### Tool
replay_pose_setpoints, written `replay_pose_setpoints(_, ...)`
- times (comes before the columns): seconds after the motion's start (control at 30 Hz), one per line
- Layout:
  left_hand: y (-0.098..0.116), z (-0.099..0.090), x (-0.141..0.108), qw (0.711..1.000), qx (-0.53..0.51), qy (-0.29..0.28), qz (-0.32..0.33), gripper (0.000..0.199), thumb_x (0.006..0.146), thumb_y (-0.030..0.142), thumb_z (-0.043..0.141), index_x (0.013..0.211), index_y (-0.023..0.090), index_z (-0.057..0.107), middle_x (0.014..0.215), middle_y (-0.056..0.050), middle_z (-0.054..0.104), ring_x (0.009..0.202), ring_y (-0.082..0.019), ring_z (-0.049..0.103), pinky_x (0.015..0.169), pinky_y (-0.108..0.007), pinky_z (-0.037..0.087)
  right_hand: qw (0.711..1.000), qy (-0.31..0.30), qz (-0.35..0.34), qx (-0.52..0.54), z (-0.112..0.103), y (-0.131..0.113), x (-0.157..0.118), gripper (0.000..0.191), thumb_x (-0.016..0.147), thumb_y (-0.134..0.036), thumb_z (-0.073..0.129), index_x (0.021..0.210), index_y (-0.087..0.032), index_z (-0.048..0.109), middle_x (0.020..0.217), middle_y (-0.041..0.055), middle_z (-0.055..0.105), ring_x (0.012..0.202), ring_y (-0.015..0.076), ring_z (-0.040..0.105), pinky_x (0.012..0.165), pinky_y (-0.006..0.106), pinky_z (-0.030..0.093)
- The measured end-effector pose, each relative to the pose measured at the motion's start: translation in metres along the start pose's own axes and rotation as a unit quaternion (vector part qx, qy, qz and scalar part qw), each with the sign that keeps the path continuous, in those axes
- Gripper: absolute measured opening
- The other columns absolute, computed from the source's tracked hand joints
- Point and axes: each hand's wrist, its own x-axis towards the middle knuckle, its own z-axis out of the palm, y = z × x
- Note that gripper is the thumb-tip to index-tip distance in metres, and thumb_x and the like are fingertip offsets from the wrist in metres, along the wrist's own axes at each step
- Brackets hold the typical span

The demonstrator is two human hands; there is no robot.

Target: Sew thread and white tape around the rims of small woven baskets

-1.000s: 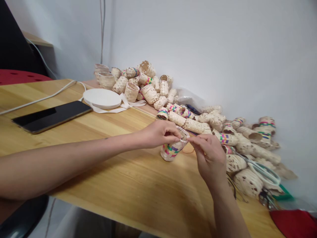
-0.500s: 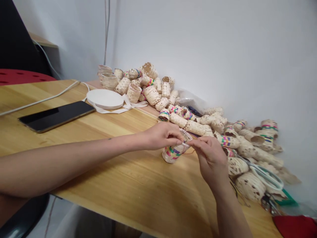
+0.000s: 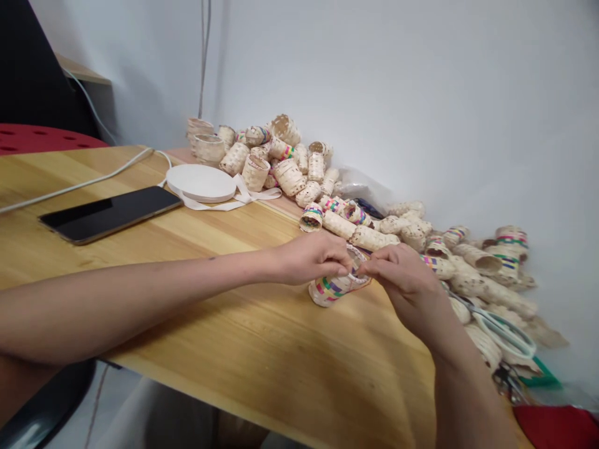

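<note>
A small woven basket [image 3: 329, 290] with pink, green, yellow and purple bands leans on the table, its open mouth tipped to the upper right. My left hand [image 3: 314, 258] is closed at the near side of its rim, thumb and fingers pinching there. At the opposite side of the mouth, my right hand [image 3: 401, 274] is closed in a pinch, fingertips by the rim. What the right fingertips hold is too small to make out. A thin reddish strand shows along the rim below that hand.
Woven cylinders [image 3: 289, 177] lie heaped along the wall. A phone [image 3: 111, 214] and a white ribbon roll [image 3: 201, 183] lie at the left of the wooden table [image 3: 243, 349]. White-handled scissors [image 3: 504, 333] and red cloth [image 3: 556, 427] are at the right.
My right hand has shifted slightly up and right, its forearm swinging right over the woven pieces. The basket has tipped a little further to the right. My left hand stays at the rim.
</note>
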Motion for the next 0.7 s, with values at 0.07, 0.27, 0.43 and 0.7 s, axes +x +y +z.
replay_pose_setpoints(0.07,-0.001,0.001,0.0,1.0,0.004,0.002,0.001,0.014,0.087,0.012,0.054,0.085,0.012,0.068,0.081,-0.004,0.063,0.078,-0.013,0.056,0.072,-0.021,0.04,1.0,-0.027,-0.011,0.002,-0.003,0.0,0.006,0.023,0.092,-0.009,0.046,0.09,-0.021,0.065,0.082,0.0047,0.059,0.077,0.0175,0.05,0.066,0.031,0.038)
replay_pose_setpoints(0.27,-0.004,0.0,-0.001,1.0,-0.001,0.015,-0.014,0.014,0.087,0.013,0.054,0.082,0.012,0.067,0.078,-0.003,0.062,0.075,-0.013,0.056,0.07,-0.021,0.039,0.997,-0.079,-0.011,0.021,-0.004,0.003,0.019,0.023,0.095,-0.016,0.045,0.088,-0.02,0.066,0.081,0.0054,0.06,0.08,0.0181,0.053,0.069,0.031,0.04)
replay_pose_setpoints(0.43,-0.009,-0.001,-0.001,0.999,-0.014,0.03,-0.026,0.014,0.087,0.016,0.055,0.083,0.013,0.067,0.08,-0.002,0.063,0.078,-0.013,0.056,0.071,-0.021,0.039,0.995,-0.075,0.02,0.069,-0.001,0.009,0.019,0.019,0.095,-0.019,0.048,0.091,-0.021,0.066,0.085,0.0046,0.06,0.085,0.0171,0.055,0.072,0.029,0.042)
replay_pose_setpoints(0.7,-0.007,-0.002,-0.001,0.999,-0.028,0.022,-0.03,0.012,0.086,0.013,0.055,0.081,0.012,0.067,0.077,-0.002,0.062,0.075,-0.011,0.056,0.07,-0.02,0.039,0.994,-0.068,0.027,0.078,-0.004,0.019,0.014,0.018,0.096,-0.02,0.047,0.091,-0.022,0.064,0.085,0.0031,0.059,0.083,0.0159,0.054,0.072,0.029,0.042)
